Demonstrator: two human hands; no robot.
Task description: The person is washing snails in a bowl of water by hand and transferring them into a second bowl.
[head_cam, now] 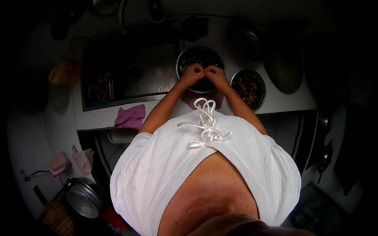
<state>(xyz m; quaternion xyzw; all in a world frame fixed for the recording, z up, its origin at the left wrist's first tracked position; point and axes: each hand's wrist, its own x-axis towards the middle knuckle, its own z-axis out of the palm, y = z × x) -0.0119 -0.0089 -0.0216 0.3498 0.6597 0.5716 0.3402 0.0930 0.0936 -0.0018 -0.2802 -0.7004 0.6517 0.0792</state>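
Observation:
My left hand (193, 74) and my right hand (215, 76) meet, fingertips together, above a round metal bowl (179, 68) with dark, wet-looking contents. Both hands pinch a small pale piece of food (203, 70) between them; what it is, I cannot tell. Right of this bowl stands a second metal bowl (263, 93) with thin brownish strips or scraps (245, 88) in it. Under the near side of the first bowl lies a dull pink cloth or mat (217, 99), partly hidden by my arms and clothing.
A steel sink (153, 73) lies to the left, with a purple cloth (130, 116) at the counter's front edge. A dark pan (247, 39) and a large green, rounded thing (285, 70) are at the right. Perforated metal pans (82, 200) hang or stand at lower left.

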